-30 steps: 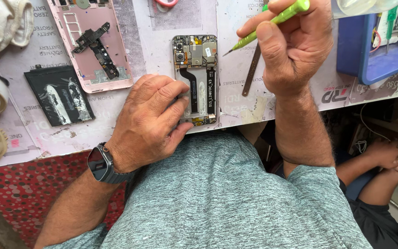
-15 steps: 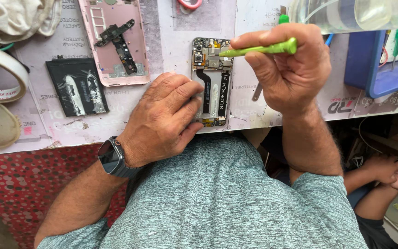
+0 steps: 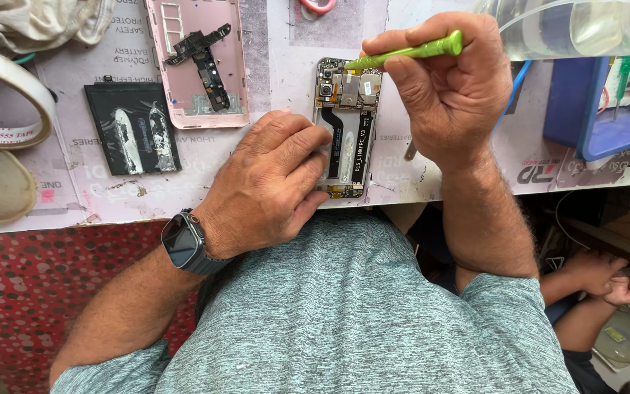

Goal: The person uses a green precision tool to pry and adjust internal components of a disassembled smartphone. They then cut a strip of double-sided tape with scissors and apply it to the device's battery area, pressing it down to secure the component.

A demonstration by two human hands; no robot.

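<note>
An opened phone (image 3: 347,124) with its back off lies on the white work mat, circuit boards and a flex cable showing. My left hand (image 3: 267,182) rests on its left edge and lower half, pressing it down. My right hand (image 3: 442,87) grips a green screwdriver (image 3: 406,53), held almost level, its tip over the phone's top board near the camera.
A pink back cover (image 3: 197,62) holding a small black board lies at the top left, a black battery (image 3: 133,128) beside it. A tape roll (image 3: 1,102) sits far left, a blue tray (image 3: 603,109) with tools far right. Another person's hands (image 3: 607,281) are at lower right.
My right hand has swung the green screwdriver from pointing up to nearly level and brought its tip down onto the phone's top. My left hand stays on the phone.
</note>
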